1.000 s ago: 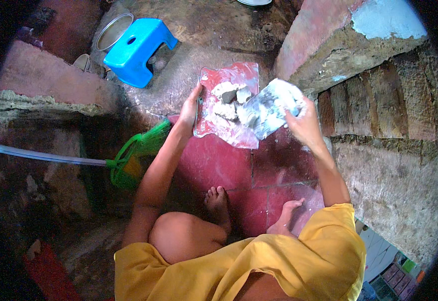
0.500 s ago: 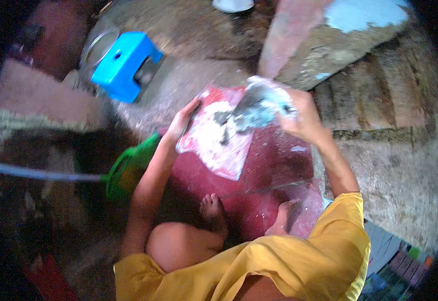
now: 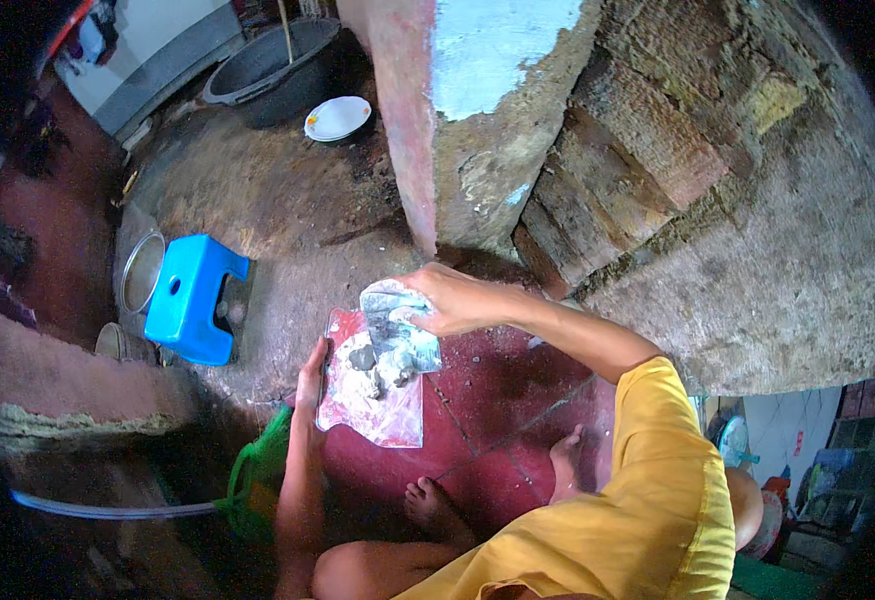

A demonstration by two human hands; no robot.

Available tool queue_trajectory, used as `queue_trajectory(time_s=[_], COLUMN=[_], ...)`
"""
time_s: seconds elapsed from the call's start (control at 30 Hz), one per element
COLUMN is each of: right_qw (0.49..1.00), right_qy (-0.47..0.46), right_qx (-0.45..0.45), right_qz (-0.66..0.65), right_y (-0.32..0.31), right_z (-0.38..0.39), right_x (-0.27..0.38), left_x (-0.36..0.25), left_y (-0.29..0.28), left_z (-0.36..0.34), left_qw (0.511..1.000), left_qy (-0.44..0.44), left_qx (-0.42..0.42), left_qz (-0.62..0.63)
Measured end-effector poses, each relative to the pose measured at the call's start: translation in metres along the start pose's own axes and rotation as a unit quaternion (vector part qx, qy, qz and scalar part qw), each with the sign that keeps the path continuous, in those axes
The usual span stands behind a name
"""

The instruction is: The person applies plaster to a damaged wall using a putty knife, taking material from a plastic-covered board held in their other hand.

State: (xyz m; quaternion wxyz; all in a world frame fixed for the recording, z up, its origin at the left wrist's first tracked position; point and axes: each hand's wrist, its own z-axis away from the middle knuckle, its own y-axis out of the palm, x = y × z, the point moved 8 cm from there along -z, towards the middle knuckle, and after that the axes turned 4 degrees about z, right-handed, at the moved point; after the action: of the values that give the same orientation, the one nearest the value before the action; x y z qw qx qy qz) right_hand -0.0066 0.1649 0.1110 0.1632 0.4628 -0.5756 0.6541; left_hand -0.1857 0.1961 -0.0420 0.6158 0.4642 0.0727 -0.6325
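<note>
My left hand [image 3: 311, 378] grips the left edge of a flat reddish board [image 3: 397, 425], its thumb up at the rim. The board is thickly smeared with white. A lump of pale grey-white putty [image 3: 362, 378] sits on its middle. In my right hand [image 3: 447, 298] is a flat bluish-grey scraper [image 3: 389, 312], coated with the same paste. It slants down over the board's upper right part, and its lower edge meets the putty. My right fingers wrap over its upper side, hiding part of its outline.
A blue plastic stool [image 3: 192, 300] stands to the left beside a round sieve [image 3: 143, 272]. A patchy wall corner [image 3: 477, 160] rises ahead, with exposed bricks [image 3: 607, 180] to its right. Farther off are a white plate [image 3: 337, 118] and a dark basin [image 3: 282, 85]. Green netting [image 3: 257, 470] lies lower left.
The view has swung, bringing the basin and more wall into sight. My right hand with the scraper has come from the board's right side to over its upper right, hand turned downward.
</note>
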Motion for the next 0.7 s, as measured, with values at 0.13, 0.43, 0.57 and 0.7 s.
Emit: queue_trajectory(time_s=[0.13,0.43,0.57,0.7], right_qw=[0.993,0.855,0.814,0.739], right_qy=[0.043,0.054,0.071,0.091], right_qx=[-0.070,-0.274,-0.347,-0.398], right_qz=[-0.089,-0.437,-0.459,-0.536], right_y=[-0.001,-0.005,-0.018,-0.029], right_z=[0.009,0.042,0.052,0.063], right_x=[-0.022,-0.045,-0.036,-0.009], left_x=[-0.007,-0.025,-0.039,-0.060], left_y=[-0.001,0.014,0.053,0.078], left_z=[0.005,0.016,0.039,0.056], left_qw=[0.996,0.988,0.985,0.985], left_qy=[0.054,0.120,0.140,0.152], left_qx=[-0.012,0.032,0.041,0.016], left_qz=[0.067,0.089,0.097,0.075])
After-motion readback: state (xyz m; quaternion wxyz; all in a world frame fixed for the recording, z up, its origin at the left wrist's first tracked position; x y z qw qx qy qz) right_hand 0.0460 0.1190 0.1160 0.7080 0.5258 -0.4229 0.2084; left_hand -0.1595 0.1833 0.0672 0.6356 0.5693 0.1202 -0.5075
